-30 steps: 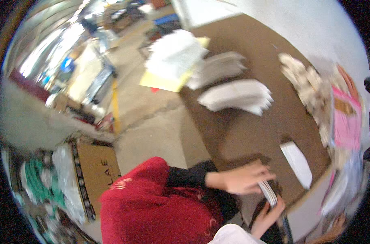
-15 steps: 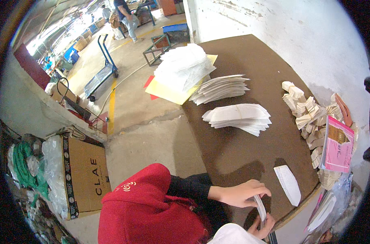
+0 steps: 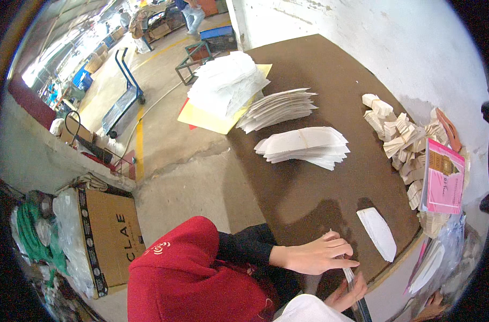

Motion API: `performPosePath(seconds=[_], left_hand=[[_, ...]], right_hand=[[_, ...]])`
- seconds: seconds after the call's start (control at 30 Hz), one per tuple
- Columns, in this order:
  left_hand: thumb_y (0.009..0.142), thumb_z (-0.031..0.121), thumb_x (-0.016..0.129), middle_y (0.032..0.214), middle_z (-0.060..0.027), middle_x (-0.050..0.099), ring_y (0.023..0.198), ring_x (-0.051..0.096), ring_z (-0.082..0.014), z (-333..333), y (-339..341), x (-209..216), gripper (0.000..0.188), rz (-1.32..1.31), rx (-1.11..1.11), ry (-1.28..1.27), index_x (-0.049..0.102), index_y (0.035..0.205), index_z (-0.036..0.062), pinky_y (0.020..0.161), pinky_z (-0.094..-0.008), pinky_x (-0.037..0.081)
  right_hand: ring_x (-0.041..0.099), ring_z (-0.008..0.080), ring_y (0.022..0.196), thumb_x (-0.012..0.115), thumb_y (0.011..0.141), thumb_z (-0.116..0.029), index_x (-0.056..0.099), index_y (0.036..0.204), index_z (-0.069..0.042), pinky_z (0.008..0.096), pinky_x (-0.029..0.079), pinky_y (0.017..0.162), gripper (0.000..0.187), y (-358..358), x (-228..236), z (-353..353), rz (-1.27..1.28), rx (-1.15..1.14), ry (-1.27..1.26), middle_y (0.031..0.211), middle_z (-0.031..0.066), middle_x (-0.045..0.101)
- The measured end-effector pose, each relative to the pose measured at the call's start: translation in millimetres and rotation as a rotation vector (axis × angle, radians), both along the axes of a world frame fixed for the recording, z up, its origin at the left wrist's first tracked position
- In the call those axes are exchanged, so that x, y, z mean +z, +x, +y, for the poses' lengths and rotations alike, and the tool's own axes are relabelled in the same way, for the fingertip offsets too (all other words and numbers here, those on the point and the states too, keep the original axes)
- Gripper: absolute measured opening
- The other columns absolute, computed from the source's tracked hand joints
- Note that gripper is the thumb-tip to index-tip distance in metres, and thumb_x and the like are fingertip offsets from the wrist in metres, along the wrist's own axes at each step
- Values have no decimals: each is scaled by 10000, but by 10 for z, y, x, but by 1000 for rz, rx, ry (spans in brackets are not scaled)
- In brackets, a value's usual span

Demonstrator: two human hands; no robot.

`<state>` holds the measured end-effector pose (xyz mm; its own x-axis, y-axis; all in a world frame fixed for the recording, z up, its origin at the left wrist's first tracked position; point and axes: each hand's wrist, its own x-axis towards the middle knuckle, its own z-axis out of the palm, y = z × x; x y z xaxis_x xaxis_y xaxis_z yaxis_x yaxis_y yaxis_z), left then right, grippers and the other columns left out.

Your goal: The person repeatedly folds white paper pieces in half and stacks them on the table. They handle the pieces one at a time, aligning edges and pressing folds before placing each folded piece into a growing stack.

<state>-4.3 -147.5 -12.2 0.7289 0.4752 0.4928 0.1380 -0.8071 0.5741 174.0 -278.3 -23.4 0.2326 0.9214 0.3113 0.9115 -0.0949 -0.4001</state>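
Note:
At the near edge of the brown table, my left hand (image 3: 318,254) is closed with its fingertips at the upper end of a thin stack of white paper pieces (image 3: 349,275). My right hand (image 3: 349,294) grips the lower part of this stack, which is seen nearly edge-on. Below the right hand is a dark, narrow object (image 3: 362,310), too hidden to name. Just right of my hands lies a single flat pile of cut white paper (image 3: 377,234) with a slanted end.
Farther back on the table (image 3: 287,206) are a banded bundle of paper pieces (image 3: 304,145), a fanned stack (image 3: 279,109) and a large white paper heap (image 3: 226,86) on yellow sheets. Small folded bundles (image 3: 403,137) and a pink booklet (image 3: 446,180) lie along the right wall.
My left fingers have shifted across the stack's top end, and the right hand has turned slightly with its fingers more raised. The whole view has shifted, moving the table things up and left.

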Motion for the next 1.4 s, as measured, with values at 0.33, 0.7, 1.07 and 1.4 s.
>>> performPosePath(seconds=[0.33, 0.7, 1.07, 1.4], left_hand=[[871, 180, 639, 1116, -94, 519, 1129, 510, -248, 150, 3, -95, 342, 35, 169, 58, 590, 1207, 142, 1038, -481, 347], [903, 132, 622, 1152, -109, 519, 1127, 511, -312, 216, -58, -15, 269, 4, 0, -103, 590, 1169, 98, 1009, -473, 383], [830, 43, 597, 1124, -116, 516, 1085, 525, -307, 224, -130, -52, 450, 71, -162, -102, 575, 1276, 99, 953, -416, 409], [803, 46, 568, 1188, -149, 493, 1113, 514, -337, 159, -174, -17, 521, 153, -129, -132, 512, 1320, 83, 963, -448, 406]], right_hand=[[535, 381, 1100, 518, 893, 86, 504, 1312, 29, 465, 435, 956, 423, -327, 177, 225, 364, -99, 68, 1194, 216, 521], [463, 431, 1214, 552, 868, 51, 520, 1320, 17, 502, 382, 1010, 455, -247, 139, 176, 234, -72, -106, 1304, 249, 485], [491, 409, 1107, 516, 802, 112, 497, 1287, 8, 453, 393, 967, 496, 16, -92, -36, 341, 65, -62, 1175, 231, 482], [471, 416, 1116, 517, 818, 91, 502, 1249, 16, 493, 378, 987, 437, 73, -122, -68, 270, 35, -87, 1166, 234, 462]])
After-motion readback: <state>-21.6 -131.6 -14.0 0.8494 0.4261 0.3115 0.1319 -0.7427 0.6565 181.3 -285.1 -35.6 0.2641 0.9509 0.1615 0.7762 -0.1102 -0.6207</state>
